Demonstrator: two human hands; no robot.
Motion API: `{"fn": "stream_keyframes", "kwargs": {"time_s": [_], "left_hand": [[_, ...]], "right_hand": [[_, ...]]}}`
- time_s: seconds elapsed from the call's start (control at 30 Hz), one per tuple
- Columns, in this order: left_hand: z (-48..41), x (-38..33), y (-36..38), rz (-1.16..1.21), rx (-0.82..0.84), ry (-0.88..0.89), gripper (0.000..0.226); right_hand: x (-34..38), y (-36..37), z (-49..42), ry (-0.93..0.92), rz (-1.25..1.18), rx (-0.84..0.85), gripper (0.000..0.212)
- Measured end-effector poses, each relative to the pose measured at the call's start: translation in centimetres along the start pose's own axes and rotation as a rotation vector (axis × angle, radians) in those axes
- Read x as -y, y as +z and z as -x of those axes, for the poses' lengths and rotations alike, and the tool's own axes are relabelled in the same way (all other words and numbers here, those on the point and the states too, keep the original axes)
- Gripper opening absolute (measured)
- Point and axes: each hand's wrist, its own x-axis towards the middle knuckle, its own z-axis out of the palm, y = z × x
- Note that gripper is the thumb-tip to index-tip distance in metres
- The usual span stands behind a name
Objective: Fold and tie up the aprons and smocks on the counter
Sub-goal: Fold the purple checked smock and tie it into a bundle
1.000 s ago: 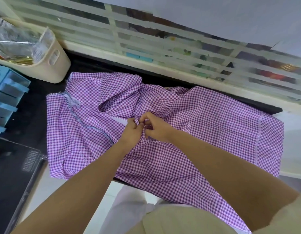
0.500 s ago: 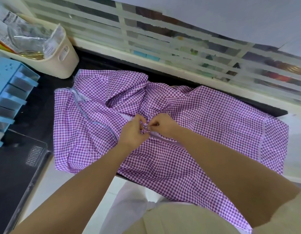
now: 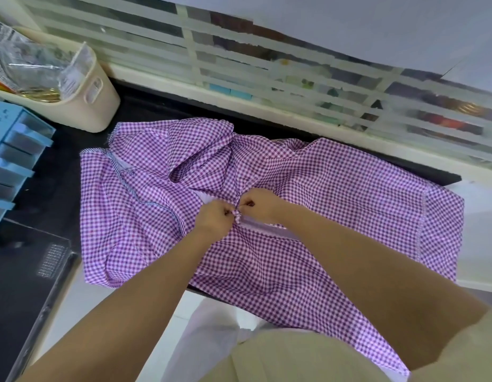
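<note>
The left hand (image 3: 213, 217) and the right hand (image 3: 260, 204) meet with fingers curled. Both pinch a little twist of the purple checked smock (image 3: 335, 205) at its middle. The smock lies spread on the black worktop (image 3: 60, 186). Left of the smock stand blue drawers (image 3: 13, 150). Near the smock's far left corner sits a cream tub (image 3: 101, 111) with clear crinkly packets (image 3: 32, 59) inside.

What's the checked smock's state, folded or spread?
Spread: the smock lies rumpled across the counter, overhanging its near edge.
</note>
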Motion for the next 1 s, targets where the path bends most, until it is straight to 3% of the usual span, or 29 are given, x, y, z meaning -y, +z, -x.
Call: {"fn": "stream_keyframes", "kwargs": {"time_s": [0.1, 0.2, 0.33, 0.43, 0.5, 0.6, 0.73, 0.83, 0.93, 1.0], "left_hand": [[-0.2, 0.3, 0.1, 0.113, 0.008, 0.041, 0.008], [0.0, 0.5, 0.5, 0.186, -0.028, 0.135, 0.021], [0.2, 0.6, 0.5, 0.037, -0.169, 0.325, 0.035], [0.5, 0.2, 0.2, 0.124, -0.153, 0.421, 0.021], [0.8, -0.1, -0.2, 0.273, -0.11, 0.353, 0.004], [1.2, 0.4, -0.9, 0.423, 0.023, 0.221, 0.022], [1.7, 1.4, -1.3, 0.372, 0.088, 0.194, 0.035], [1.7, 1.0, -1.2, 0.459, 0.077, 0.1, 0.049], [1.1, 1.0, -1.0, 0.575, -0.075, -0.128, 0.06], [0.6, 1.7, -1.1, 0.558, -0.1, -0.186, 0.06]], "right_hand": [[-0.5, -0.3, 0.4, 0.013, -0.107, -0.006, 0.024], [-0.6, -0.5, 0.8, 0.016, -0.168, 0.008, 0.033], [-0.5, -0.9, 1.1, 0.052, -0.271, 0.018, 0.029], [-0.8, -1.1, 1.3, 0.073, -0.319, 0.014, 0.027], [-1.1, -1.2, 1.5, 0.044, -0.342, -0.007, 0.027], [-1.4, -0.9, 1.5, 0.026, -0.381, -0.078, 0.008], [-1.2, -0.2, 1.3, 0.029, -0.35, -0.123, 0.005], [-1.1, 0.3, 1.4, 0.033, -0.289, -0.103, 0.008], [-2.0, 0.4, 1.6, 0.084, -0.195, -0.125, 0.009], [-2.7, 0.1, 1.9, 0.12, -0.178, -0.144, 0.01]]}}
